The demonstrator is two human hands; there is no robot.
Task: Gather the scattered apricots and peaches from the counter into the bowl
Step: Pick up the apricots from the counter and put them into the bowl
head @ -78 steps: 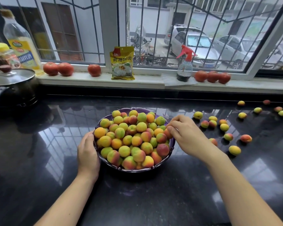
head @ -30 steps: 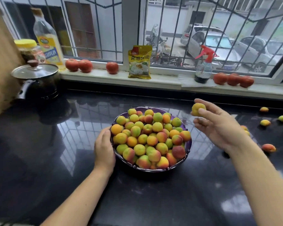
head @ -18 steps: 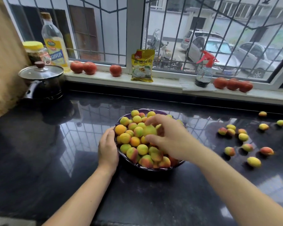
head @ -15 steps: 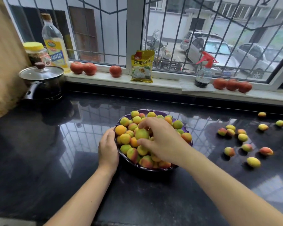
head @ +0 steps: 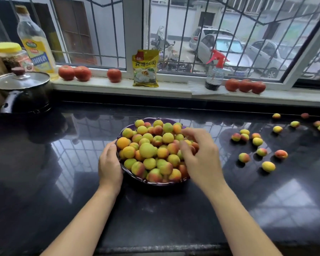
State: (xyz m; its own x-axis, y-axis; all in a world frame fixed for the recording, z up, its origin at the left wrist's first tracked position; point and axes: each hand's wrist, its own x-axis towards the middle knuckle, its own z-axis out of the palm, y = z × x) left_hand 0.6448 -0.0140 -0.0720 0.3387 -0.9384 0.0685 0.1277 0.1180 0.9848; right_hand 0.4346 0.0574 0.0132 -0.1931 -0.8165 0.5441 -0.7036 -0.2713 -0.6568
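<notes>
A polished black stone table (head: pixel 44 182) runs under the barred window, so glossy that the window grid lies mirrored across it. In the middle sits a dark purple bowl (head: pixel 156 182) with a scalloped, shiny rim, heaped well above that rim with small round fruit (head: pixel 146 149), matte-skinned, yellow-green shading into orange and red blush. The left hand (head: pixel 109 165) rests against the bowl's left side, palm to the wall and fingers lying straight along the rim, touching it rather than curling round it. The right hand (head: pixel 201 156) hovers over the right part of the heap, fingers bent and spread loosely above the fruit; it is blurred, and I cannot tell whether it has hold of a piece. Off to the right, well apart from the bowl, loose fruit (head: pixel 255 143) lies scattered on the stone, a tight cluster nearest, then single pieces strung out toward the far right edge, each doubled by a dim reflection. On the pale sill behind stand smooth red tomatoes (head: pixel 75 72) in two groups, a crinkled yellow packet (head: pixel 146 68) leaning upright, a clear spray bottle (head: pixel 215 74) with a red trigger, and a tall plastic bottle of oil (head: pixel 35 43). At the far left a black pot (head: pixel 24 97) wears a domed glass lid with a dark knob, beside a jar (head: pixel 9 54) with a yellow cap.
</notes>
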